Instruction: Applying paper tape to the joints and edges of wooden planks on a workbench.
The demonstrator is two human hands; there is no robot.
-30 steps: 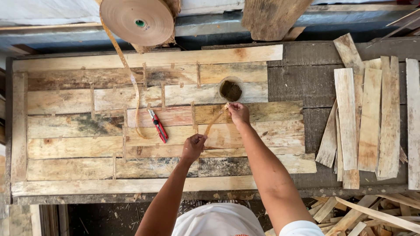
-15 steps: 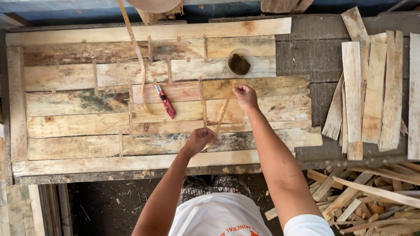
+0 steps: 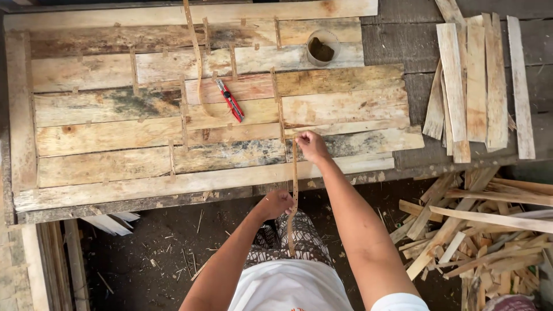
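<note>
Both hands are pinched shut on 1 thin brown strip: right hand at the tabletop edge, left hand at 7 o'clock below. Looks light, floppy, probably tears easily, so grip near the ends. Red cutter sits at 11 o'clock, plastic cup at 12.

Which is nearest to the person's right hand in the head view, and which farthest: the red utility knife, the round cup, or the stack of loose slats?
From the right hand:
1. Red utility knife, up and to its left on the board panel.
2. Round cup, straight above it near the panel's top edge.
3. Stack of loose slats, far out to its right, off the panel.
</note>
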